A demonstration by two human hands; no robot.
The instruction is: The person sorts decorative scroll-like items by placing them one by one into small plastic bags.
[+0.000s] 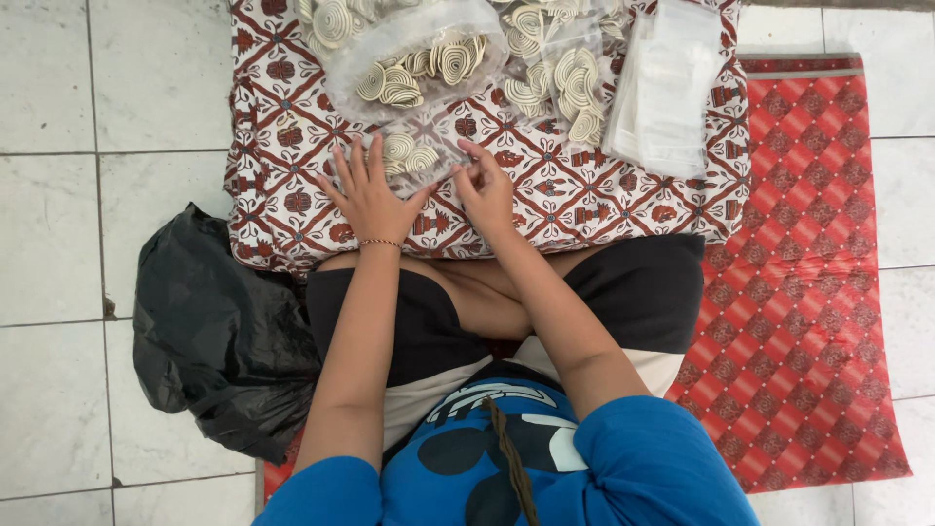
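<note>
The left hand lies flat with fingers spread wide, palm down on the near edge of a small clear plastic packet of cream spiral-shaped snacks, pinning it to the brown-and-white patterned batik cloth rather than gripping it. The right hand sits just beside it, fingers drawn narrow — they appear to pinch the packet's near right corner, though the film is too thin and glossy to be sure.

The packet looks light and slack: thin film that will slide and crumple, holding brittle coiled pieces that would likely crack under a squeeze. The best hold is probably at the empty film along the edge nearest the hands, not over the spirals.

Beyond the fingertips of both hands lies a bigger clear bag of loose cream spirals, with more filled packets beyond the right hand. Farther to that hand's right rests a stack of empty clear plastic pouches. Left of the left forearm — on the white tiled floor — sits a crumpled black plastic bag.
</note>
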